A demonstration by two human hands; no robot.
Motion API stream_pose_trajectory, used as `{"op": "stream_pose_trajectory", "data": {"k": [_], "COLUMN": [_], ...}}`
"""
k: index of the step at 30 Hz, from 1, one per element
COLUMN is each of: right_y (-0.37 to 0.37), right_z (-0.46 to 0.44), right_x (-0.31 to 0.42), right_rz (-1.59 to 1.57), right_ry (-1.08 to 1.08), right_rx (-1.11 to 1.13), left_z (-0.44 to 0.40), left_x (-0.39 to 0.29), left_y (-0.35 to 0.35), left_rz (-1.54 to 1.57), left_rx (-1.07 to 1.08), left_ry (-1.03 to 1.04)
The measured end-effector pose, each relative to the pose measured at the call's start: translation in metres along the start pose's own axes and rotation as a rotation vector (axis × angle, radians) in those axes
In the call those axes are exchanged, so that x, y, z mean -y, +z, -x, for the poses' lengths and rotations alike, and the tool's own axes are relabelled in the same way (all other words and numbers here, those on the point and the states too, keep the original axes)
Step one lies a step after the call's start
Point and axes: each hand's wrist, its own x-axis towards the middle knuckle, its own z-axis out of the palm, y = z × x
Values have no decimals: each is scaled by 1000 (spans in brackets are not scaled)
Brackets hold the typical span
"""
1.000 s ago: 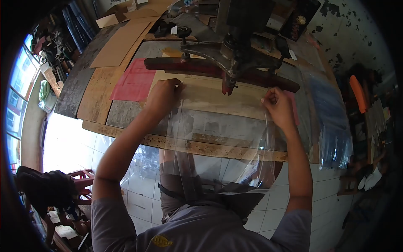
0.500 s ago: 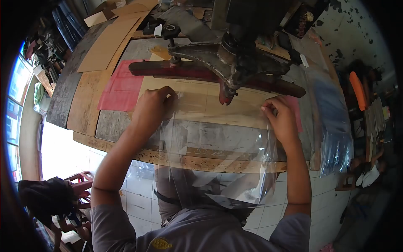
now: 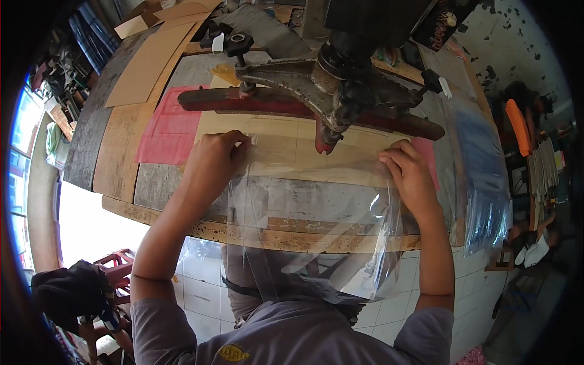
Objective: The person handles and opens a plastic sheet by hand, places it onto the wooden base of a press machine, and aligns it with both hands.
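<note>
A clear plastic sheet (image 3: 304, 210) hangs between my hands, its lower part draping over the front edge of the worktable toward my lap. My left hand (image 3: 222, 153) pinches its upper left corner. At the upper right corner, my right hand (image 3: 404, 161) is closed on the same sheet with thumb and fingertips. Just beyond both hands is the dark red bar (image 3: 267, 104) of a heavy press, with its metal bracket (image 3: 331, 82) above. Under the bar lies a tan sheet (image 3: 292, 137), partly seen through the plastic. A pink sheet (image 3: 167, 131) lies left of my left hand.
A stack of clear, bluish plastic sheets (image 3: 486, 201) hangs over the table's right side. Brown cardboard (image 3: 149, 67) lies at the back left. The wooden front edge (image 3: 201, 228) of the table runs before my body. A red stool (image 3: 118, 264) stands at lower left.
The view has shifted slightly. Both hands keep their hold on the plastic sheet, which stays stretched between them at nearly the same place.
</note>
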Motion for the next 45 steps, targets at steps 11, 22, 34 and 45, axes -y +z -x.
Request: {"op": "stream_pose_trajectory", "data": {"k": [11,22,34,45], "right_y": [-10,0,5,4], "right_z": [9,1,0,0], "right_x": [-3,-17,-20,-23], "right_rz": [-11,116,270,235], "right_ry": [116,50,-8,32], "right_rx": [79,-61,-130,-128], "left_z": [2,-11,-14,-13], "left_x": [2,1,-5,-2], "left_y": [-2,7,6,10], "left_rz": [86,127,138,144], "left_rx": [30,31,1,-41], "left_ry": [-14,-6,-39,-37]}}
